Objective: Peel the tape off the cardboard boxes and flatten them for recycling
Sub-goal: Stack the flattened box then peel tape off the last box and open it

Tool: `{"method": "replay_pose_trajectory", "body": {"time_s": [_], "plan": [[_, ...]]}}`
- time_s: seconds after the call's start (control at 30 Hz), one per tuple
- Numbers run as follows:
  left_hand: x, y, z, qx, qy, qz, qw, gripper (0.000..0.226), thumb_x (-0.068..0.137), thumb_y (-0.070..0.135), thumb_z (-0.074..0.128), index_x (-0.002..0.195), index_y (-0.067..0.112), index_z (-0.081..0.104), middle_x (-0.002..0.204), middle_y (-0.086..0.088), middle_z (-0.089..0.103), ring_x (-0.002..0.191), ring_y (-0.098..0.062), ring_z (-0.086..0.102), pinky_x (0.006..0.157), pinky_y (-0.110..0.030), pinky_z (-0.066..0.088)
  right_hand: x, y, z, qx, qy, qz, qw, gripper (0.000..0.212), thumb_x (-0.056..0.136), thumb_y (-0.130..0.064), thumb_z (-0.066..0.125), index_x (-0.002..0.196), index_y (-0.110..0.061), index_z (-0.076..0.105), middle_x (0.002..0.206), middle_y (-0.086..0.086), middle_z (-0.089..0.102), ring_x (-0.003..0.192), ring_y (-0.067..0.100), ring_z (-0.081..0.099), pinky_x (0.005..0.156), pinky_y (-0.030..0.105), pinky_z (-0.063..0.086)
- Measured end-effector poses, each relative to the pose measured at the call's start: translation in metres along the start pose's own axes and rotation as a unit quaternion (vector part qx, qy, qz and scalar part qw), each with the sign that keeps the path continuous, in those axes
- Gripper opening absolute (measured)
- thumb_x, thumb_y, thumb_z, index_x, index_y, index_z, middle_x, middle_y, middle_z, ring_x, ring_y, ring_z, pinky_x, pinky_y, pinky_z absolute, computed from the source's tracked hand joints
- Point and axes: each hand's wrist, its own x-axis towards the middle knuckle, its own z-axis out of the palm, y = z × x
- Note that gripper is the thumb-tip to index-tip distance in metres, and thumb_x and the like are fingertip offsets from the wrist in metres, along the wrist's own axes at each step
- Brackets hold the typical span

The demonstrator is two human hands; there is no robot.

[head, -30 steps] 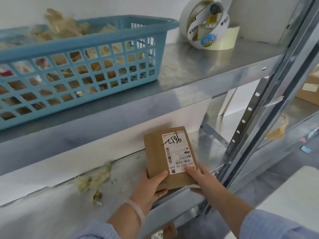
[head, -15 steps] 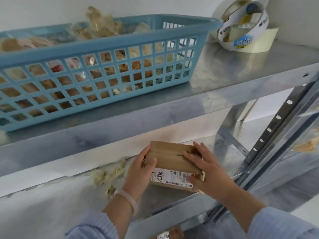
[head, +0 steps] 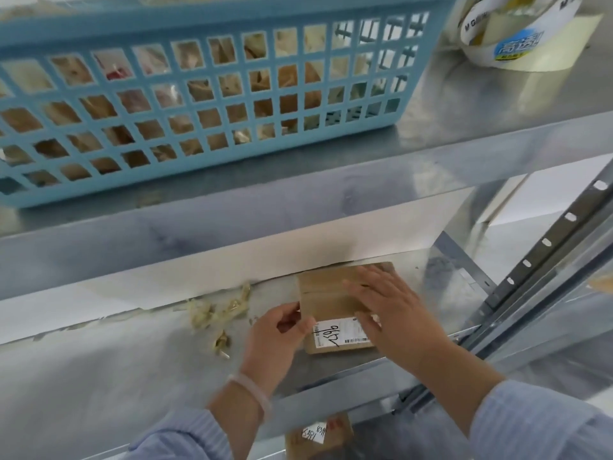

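Observation:
A small brown cardboard box (head: 326, 295) lies on the lower metal shelf (head: 99, 376), a white shipping label (head: 335, 335) with handwritten digits on its near face. My right hand (head: 389, 310) lies flat on the box top, fingers straight, pressing it down. My left hand (head: 278, 330) pinches at the box's left near corner by the label, thumb and forefinger together. Whether a tape end sits between those fingers is too blurred to tell.
Crumpled peeled tape scraps (head: 217, 310) lie left of the box on the shelf. A blue plastic basket (head: 212, 94) full of scraps and tape rolls (head: 517, 31) sit on the upper shelf. Another labelled box (head: 318, 436) shows below. A perforated upright (head: 544, 247) stands right.
The box went from being held upright, label facing me, to lying on the shelf. My right hand flattened on its top; my left hand moved to the left near corner.

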Motion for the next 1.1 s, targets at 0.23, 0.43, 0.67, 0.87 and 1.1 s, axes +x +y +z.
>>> {"method": "replay_pose_trajectory", "body": {"time_s": [0.23,0.43,0.67,0.87,1.1], "plan": [[-0.010,-0.017,0.006,0.021,0.038,-0.044,0.998,0.015,0.079,0.021,0.079,0.076,0.035,0.073,0.077,0.017,0.074,0.072,0.003,0.067,0.064,-0.009,0.047,-0.008,-0.009,0.022,-0.084,-0.019,-0.023,0.996,0.053,0.088,-0.038,0.065,0.139,-0.035,0.051,0.146,0.002,0.049,0.136,0.027,0.044,0.112,0.050,0.033],[-0.018,-0.007,0.004,0.056,0.079,-0.017,0.995,0.021,0.079,0.023,0.078,0.066,0.036,0.070,0.068,0.021,0.069,0.063,0.005,0.062,0.055,-0.007,0.044,-0.007,-0.007,0.025,-0.109,-0.023,-0.027,0.993,0.048,0.094,-0.043,0.044,0.141,-0.034,0.047,0.147,0.002,0.047,0.137,0.028,0.042,0.110,0.051,0.036],[-0.016,0.001,-0.004,0.151,0.053,-0.011,0.987,0.015,0.084,0.032,0.072,0.070,0.029,0.067,0.058,0.022,0.062,0.055,0.007,0.054,0.053,-0.009,0.039,-0.007,-0.008,0.024,-0.110,-0.038,-0.016,0.993,0.052,0.094,-0.045,0.030,0.143,-0.035,0.045,0.148,0.002,0.046,0.137,0.028,0.042,0.111,0.051,0.034],[-0.015,0.017,-0.006,0.015,-0.054,-0.128,0.990,0.024,0.094,0.019,0.061,0.071,0.014,0.064,0.064,0.000,0.064,0.063,-0.015,0.057,0.069,-0.028,0.050,-0.009,-0.008,0.024,-0.111,-0.042,-0.011,0.993,0.051,0.095,-0.045,0.031,0.143,-0.035,0.045,0.149,0.001,0.045,0.138,0.027,0.041,0.112,0.051,0.034],[-0.012,0.021,-0.009,-0.024,-0.038,-0.087,0.995,0.021,0.092,0.014,0.062,0.072,0.012,0.062,0.062,-0.001,0.063,0.067,-0.020,0.055,0.079,-0.042,0.052,-0.009,-0.007,0.026,-0.108,-0.039,-0.010,0.993,0.051,0.094,-0.045,0.034,0.143,-0.035,0.044,0.149,0.001,0.044,0.138,0.027,0.040,0.112,0.051,0.033]]}}
